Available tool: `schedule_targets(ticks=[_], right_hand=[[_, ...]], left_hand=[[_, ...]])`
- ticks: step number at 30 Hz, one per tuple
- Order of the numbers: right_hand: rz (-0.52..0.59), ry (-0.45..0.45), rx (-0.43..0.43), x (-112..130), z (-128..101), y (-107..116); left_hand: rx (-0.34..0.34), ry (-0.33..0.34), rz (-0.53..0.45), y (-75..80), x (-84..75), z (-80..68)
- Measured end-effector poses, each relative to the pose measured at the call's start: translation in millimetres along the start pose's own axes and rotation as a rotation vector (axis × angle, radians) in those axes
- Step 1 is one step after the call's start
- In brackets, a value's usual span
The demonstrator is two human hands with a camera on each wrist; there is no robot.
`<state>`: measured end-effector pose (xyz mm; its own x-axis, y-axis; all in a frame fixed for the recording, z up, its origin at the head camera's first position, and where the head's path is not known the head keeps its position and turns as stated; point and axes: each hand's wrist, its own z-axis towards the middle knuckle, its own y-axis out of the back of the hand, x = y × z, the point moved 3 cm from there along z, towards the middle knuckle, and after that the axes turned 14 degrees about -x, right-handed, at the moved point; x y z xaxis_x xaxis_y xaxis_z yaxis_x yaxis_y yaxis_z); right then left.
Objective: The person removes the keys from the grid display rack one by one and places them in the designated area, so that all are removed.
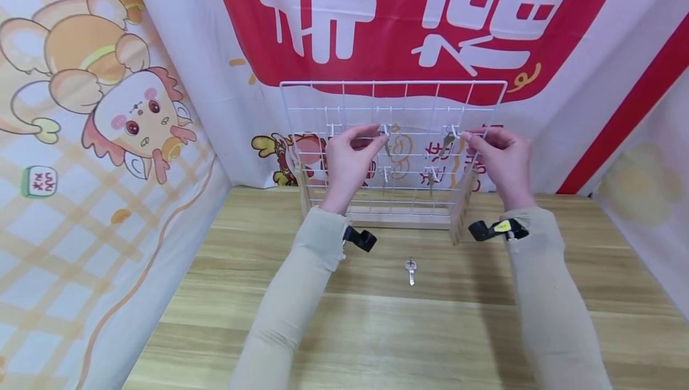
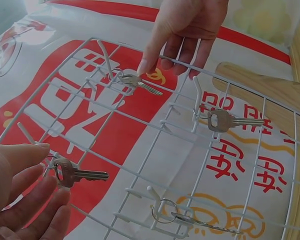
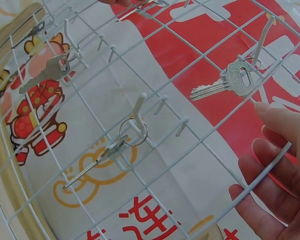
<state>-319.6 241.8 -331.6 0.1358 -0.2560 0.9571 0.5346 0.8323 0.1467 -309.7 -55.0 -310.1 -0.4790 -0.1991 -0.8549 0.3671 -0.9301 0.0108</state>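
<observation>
A white wire grid rack [image 1: 393, 81] on wooden feet stands at the back, with several keys hanging from its hooks. My left hand [image 1: 350, 162] is raised by an upper key [image 1: 389, 149]; in the left wrist view its spread fingers lie around that silver key [image 2: 72, 173] and its ring. I cannot tell whether they touch it. My right hand [image 1: 503, 160] is at the rack's right side, its thumb beside another upper key [image 1: 446, 142]. The right wrist view shows this key [image 3: 235, 82] on its hook, the fingers loosely bent behind the wire edge.
A loose key [image 1: 411, 271] with a ring lies on the wooden table [image 1: 377, 336] in front of the rack. Below the upper row hang further keys [image 2: 222, 121]. Printed cloth [image 1: 177, 19] covers the walls behind and beside the table.
</observation>
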Motion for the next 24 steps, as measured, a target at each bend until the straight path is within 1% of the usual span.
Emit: schedule_targets(ticks=[5,9,14,20,24], right_hand=[[0.01,-0.017,0.005,0.8,0.3,0.3],[0.003,-0.016,0.006,1.4,0.3,0.8],[0.022,-0.037,0.025,2.7,-0.2,1.8],[0.024,-0.04,0.026,4.1,-1.4,2.4],[0.016,-0.037,0.026,4.4,-2.5,2.5]], left_hand=[[-0.007,0.004,-0.003,-4.2,-1.1,2.2],[-0.028,-0.008,-0.002,-6.7,-1.4,3.8],[-0.052,-0.015,-0.002,-9.2,-0.9,5.3],[-0.057,-0.017,0.034,-10.9,0.0,4.3],[-0.064,-0.018,0.034,-9.9,0.2,2.2]])
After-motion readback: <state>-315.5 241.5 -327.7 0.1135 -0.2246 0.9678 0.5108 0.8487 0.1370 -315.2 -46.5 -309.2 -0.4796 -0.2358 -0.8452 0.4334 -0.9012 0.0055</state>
